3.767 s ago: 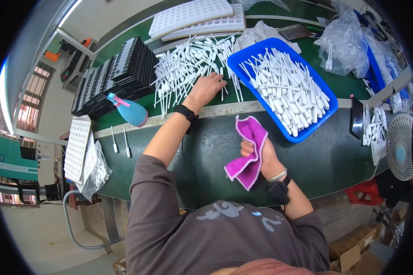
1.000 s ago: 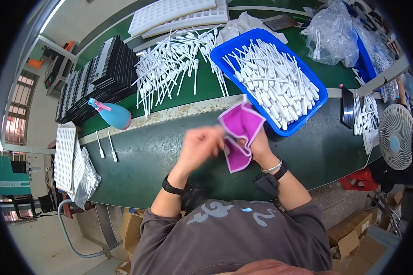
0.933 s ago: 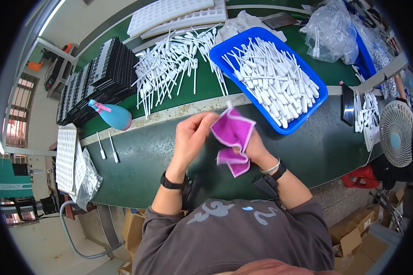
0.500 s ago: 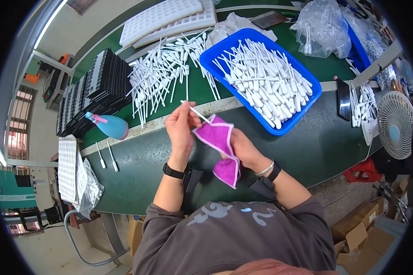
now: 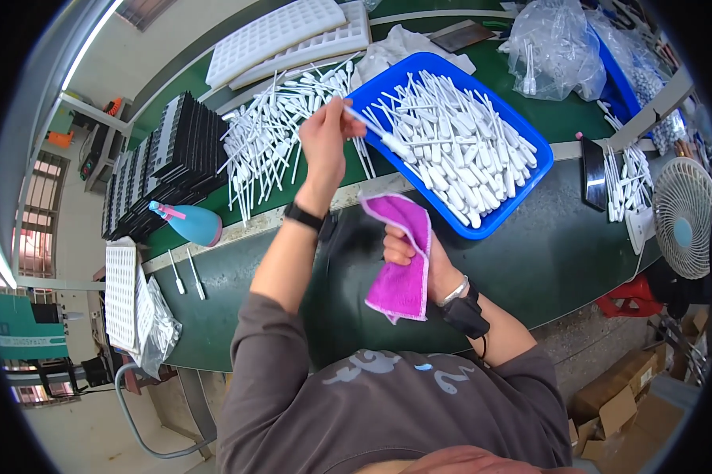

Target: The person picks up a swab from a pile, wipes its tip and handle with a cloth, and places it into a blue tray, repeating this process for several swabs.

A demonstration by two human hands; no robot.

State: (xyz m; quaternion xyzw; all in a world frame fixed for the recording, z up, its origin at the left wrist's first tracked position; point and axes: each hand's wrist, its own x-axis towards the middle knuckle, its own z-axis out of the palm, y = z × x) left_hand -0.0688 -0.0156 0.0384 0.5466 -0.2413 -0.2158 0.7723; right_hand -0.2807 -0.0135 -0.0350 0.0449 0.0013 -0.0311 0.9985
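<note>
My left hand [image 5: 324, 142] pinches the thin end of a white dropper-like stick [image 5: 394, 144]. The stick's thick end reaches over the left side of a blue tray [image 5: 361, 100]. A heap of similar white sticks [image 5: 459, 142] fills that tray. Closer to my body, my right hand [image 5: 431, 265] grips a magenta cloth [image 5: 399, 280] with pale stitched edges, its fingers curled round the middle fold. Left of the tray, beyond my left wrist, lies a loose pile of white sticks [image 5: 261, 146] on the green surface.
Black stacked trays [image 5: 162, 150] and a blue spray bottle [image 5: 195, 225] stand at the left. White perforated trays [image 5: 273, 39] lie at the back. A fan [image 5: 684, 217] and a dark phone-like slab [image 5: 593, 174] are at the right. Two sticks [image 5: 196, 276] lie apart near the left edge.
My left hand has moved away from the cloth, forward to the blue tray, carrying the stick. My right hand has stayed nearby, and the cloth now hangs bunched from it.
</note>
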